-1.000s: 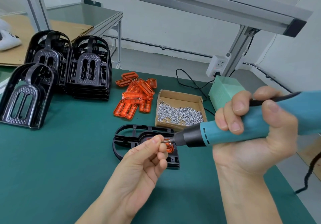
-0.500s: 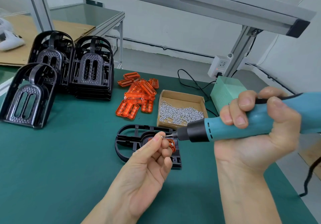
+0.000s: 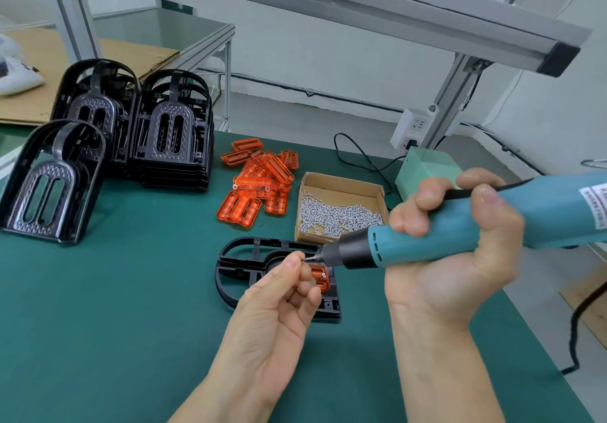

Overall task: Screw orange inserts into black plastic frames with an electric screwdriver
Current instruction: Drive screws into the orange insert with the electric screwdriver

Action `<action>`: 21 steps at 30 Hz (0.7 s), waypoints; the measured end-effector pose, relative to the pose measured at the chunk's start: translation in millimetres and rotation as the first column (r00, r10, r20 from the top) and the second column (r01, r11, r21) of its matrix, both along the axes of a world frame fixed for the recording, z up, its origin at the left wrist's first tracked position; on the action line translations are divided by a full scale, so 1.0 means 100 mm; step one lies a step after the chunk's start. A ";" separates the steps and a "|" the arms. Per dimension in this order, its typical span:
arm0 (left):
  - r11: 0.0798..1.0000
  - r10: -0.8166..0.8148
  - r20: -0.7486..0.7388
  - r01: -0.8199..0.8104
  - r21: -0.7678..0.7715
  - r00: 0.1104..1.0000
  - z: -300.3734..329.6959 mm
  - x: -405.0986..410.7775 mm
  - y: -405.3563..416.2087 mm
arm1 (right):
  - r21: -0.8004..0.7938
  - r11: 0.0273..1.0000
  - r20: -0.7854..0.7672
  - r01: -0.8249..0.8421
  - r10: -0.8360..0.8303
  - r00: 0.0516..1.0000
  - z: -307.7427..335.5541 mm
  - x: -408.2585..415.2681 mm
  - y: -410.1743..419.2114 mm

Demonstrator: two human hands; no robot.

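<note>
Gripping electric screwdriver (image 3: 460,225) right hand (image 3: 460,255), left hand (image 3: 279,294) pinching screw (at bit tip)

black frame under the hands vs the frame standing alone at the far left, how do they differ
The frame under the hands lies flat on the green mat; the far-left frame stands upright, tilted back. The flat one holds an orange insert; no insert shows in the standing one. Both are black plastic with an arched end.

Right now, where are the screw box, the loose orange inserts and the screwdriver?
screw box (image 3: 341,182): head view, bare cardboard rear wall.
orange inserts (image 3: 253,186): head view, middle of the pile.
screwdriver (image 3: 437,242): head view, teal body, in the right hand (image 3: 460,258).
</note>
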State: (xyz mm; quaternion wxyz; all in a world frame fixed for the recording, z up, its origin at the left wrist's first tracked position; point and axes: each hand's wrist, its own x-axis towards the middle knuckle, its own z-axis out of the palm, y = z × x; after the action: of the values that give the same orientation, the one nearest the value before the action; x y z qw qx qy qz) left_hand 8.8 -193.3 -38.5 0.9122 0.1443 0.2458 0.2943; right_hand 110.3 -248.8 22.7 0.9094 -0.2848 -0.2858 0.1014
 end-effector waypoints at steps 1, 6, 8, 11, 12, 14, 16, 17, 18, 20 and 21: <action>1.000 -0.010 0.002 0.010 0.000 1.000 0.00 0.00 0.01 | -0.023 1.000 -0.018 -0.007 0.006 1.000 -0.01 0.01 0.00; 0.995 -0.088 -0.019 0.089 0.043 0.996 -0.02 -0.04 0.04 | -0.041 0.999 -0.104 -0.016 0.012 0.995 -0.01 0.08 0.00; 0.992 -0.109 -0.020 0.110 0.066 0.994 -0.03 -0.05 0.06 | -0.029 0.999 -0.111 -0.016 0.013 0.994 0.00 0.10 0.00; 0.985 -0.102 -0.061 0.109 0.132 0.993 -0.03 -0.06 0.08 | -0.018 0.999 -0.106 -0.030 0.028 0.994 0.00 0.11 0.00; 0.982 -0.093 -0.076 0.104 0.160 0.993 -0.03 -0.06 0.09 | -0.014 0.999 -0.101 -0.039 0.037 0.994 -0.01 0.11 0.00; 0.974 -0.075 -0.095 0.094 0.206 0.993 -0.04 -0.06 0.09 | -0.001 0.998 -0.084 -0.057 0.057 0.995 -0.01 0.12 0.00; 0.969 -0.071 -0.103 0.093 0.228 0.992 -0.04 -0.06 0.09 | 0.014 0.997 -0.059 -0.075 0.076 0.995 -0.02 0.12 0.00; 0.966 -0.073 -0.108 0.097 0.239 0.992 -0.05 -0.06 0.08 | 0.019 0.996 -0.050 -0.082 0.083 0.995 -0.03 0.13 -0.01; 0.962 -0.074 -0.113 0.100 0.253 0.991 -0.05 -0.06 0.08 | 0.019 0.996 -0.045 -0.087 0.088 0.995 -0.03 0.14 -0.01; 0.951 -0.075 -0.130 0.111 0.288 0.989 -0.07 -0.07 0.09 | 0.007 0.996 -0.045 -0.092 0.092 0.995 -0.03 0.16 0.00; 0.944 -0.079 -0.143 0.120 0.306 0.987 -0.07 -0.07 0.09 | -0.001 0.996 -0.050 -0.093 0.093 0.994 -0.03 0.17 0.01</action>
State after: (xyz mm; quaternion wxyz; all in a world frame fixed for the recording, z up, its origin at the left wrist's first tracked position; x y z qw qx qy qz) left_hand 1.5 -183.9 -45.5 0.8736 0.3185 0.2467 0.2731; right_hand 126.9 -247.4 19.2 0.9100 -0.2699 -0.2758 0.1512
